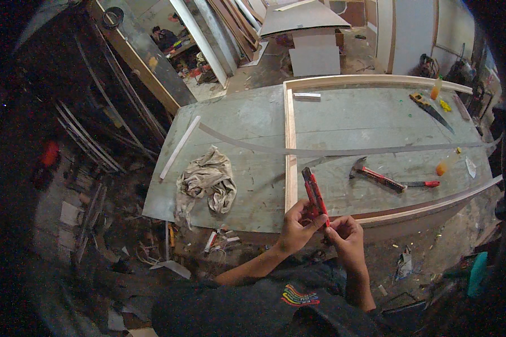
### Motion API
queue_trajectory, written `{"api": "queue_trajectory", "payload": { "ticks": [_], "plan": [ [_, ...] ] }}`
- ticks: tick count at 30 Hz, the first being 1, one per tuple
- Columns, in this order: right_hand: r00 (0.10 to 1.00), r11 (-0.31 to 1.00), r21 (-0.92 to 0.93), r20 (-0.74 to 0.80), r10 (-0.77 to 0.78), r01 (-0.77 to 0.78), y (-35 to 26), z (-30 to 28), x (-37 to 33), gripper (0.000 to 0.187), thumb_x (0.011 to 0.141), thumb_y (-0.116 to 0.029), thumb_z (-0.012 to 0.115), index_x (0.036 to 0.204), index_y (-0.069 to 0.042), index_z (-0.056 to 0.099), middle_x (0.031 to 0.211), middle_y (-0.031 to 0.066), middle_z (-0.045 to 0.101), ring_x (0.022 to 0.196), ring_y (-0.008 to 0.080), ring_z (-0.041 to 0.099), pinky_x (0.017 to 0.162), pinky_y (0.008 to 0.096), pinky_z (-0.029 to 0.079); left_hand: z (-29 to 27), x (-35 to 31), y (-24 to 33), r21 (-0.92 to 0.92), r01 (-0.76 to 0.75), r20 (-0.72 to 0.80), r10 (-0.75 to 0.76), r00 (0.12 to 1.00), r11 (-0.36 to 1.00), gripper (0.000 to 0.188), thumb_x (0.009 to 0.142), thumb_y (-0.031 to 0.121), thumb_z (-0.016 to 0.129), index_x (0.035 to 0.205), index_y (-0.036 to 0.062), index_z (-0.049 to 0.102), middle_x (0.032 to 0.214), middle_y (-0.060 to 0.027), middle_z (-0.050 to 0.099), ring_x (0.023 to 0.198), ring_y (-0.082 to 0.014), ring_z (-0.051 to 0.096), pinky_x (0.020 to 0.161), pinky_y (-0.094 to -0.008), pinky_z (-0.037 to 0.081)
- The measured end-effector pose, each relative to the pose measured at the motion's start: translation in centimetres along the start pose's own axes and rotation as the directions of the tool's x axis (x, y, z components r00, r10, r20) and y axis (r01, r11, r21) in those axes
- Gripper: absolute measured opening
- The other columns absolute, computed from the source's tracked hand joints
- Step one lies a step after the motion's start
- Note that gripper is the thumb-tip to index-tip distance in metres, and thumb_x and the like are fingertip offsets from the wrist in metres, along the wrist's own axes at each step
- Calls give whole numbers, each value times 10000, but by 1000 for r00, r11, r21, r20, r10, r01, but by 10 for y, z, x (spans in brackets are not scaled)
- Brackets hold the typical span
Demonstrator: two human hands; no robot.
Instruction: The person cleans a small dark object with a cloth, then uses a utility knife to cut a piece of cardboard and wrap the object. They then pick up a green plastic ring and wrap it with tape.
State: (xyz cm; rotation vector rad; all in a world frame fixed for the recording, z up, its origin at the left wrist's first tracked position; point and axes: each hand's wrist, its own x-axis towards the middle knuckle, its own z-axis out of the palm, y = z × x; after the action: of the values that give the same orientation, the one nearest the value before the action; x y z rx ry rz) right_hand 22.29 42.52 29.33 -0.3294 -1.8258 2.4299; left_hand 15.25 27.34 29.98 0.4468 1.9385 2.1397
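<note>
The right hand (pixel 347 237) pinches the lower end of a red-and-black cutter (pixel 315 194) between thumb and fingers; the left hand (pixel 298 227) is closed around the cutter's handle just above. The cutter is held clear of the worktable (pixel 331 121), at its near edge, top end leaning left. Whether blade is exposed cannot be told; if it is, a slip of either grip could cut the fingers, which sit close together. If both grips loosen, the tool could drop past the near edge. Right of the hands, a hammer (pixel 382 178) lies toward the near edge; a sweeping forearm could knock it. A bottle of orange liquid (pixel 443 167) near the right edge could spill if struck. Farther in, a long thin strip (pixel 348 152) crosses the surface and could snag; toward the far right corner, a handsaw (pixel 434 114) presents a cutting hazard to a careless reach.
</note>
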Motion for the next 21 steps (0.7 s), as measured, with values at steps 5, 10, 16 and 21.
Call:
{"api": "queue_trajectory", "payload": {
  "ticks": [5, 10, 16, 21],
  "plan": [
    [999, 997, -61, 4, 43, -43, 3, -1, 5, 172, 860, -92, 736, 889, -16, 585, 784, 45, 661, 682, 103, 625, 630, 254, 518, -2, -1, -2, 13, 4, -9, -4, 1000, 1000, 309, 886, 161, 743, 1101, 34, 562, 944, -28, 666, 839, -94, 652, 719, -250, 540],
    [998, 997, -46, -7, 57, -58, 7, -4, 7, 165, 854, -95, 744, 886, -13, 604, 784, 46, 668, 698, 106, 637, 631, 252, 519, -1, -3, 1, 7, 45, -14, -45, 999, 999, 323, 875, 115, 738, 1122, 29, 549, 995, -50, 675, 881, -120, 665, 765, -278, 552],
    [999, 998, -53, -10, 36, -36, 28, -11, 10, 149, 847, -85, 744, 906, -2, 635, 786, 49, 678, 688, 94, 633, 614, 248, 518, -7, -5, -5, 209, 78, 81, -97, 992, 975, 373, 797, 17, 731, 1110, 50, 531, 1025, -59, 647, 967, -158, 643, 851, -334, 537],
    [985, 984, -41, -24, 170, -171, 54, -20, 11, 116, 799, -45, 748, 879, 14, 688, 834, 64, 708, 758, 113, 654, 716, 272, 527, 3, -10, -40, 155, 132, -41, -127, 991, 979, 263, 773, 0, 709, 967, 37, 536, 923, -36, 608, 895, -122, 614, 793, -293, 521]
  ]
}}
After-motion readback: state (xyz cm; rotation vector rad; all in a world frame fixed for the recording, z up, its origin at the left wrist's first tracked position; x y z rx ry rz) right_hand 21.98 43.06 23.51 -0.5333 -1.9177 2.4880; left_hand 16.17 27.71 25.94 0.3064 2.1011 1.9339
